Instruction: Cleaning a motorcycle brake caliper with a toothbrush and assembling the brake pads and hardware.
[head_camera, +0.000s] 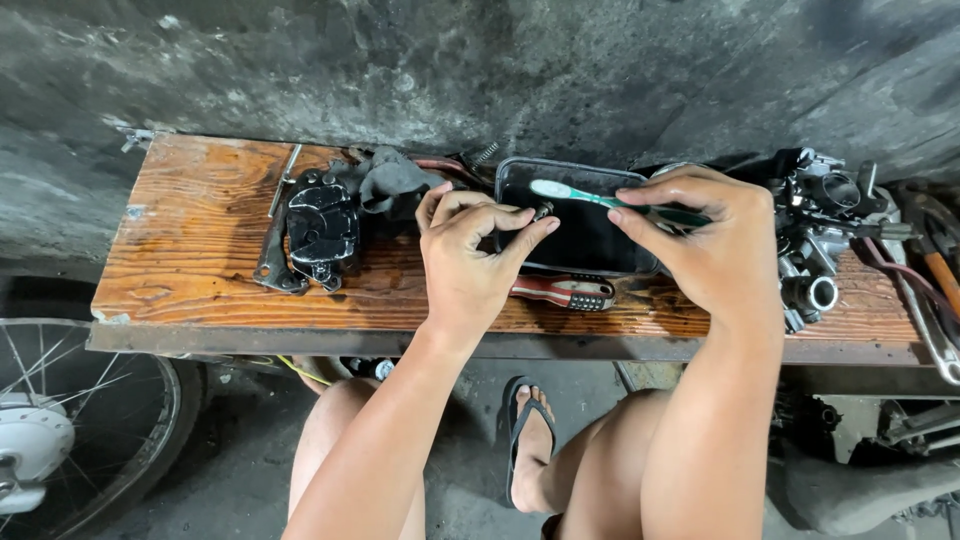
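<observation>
The left hand (468, 262) pinched a small dark metal part (543, 211) over the black tray (585, 245) on the wooden bench (200, 250). The right hand (700, 240) gripped a green toothbrush (590, 198), bristles just beside the part. This looked like scrubbing; the next stroke needed a firm pinch.

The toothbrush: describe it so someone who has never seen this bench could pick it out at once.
On the wooden bench against the concrete wall, a shallow black tray sits near the middle. Over it the right hand holds a toothbrush, head pointing left toward the left hand. It is the only pale green thing among dark metal parts.
</observation>
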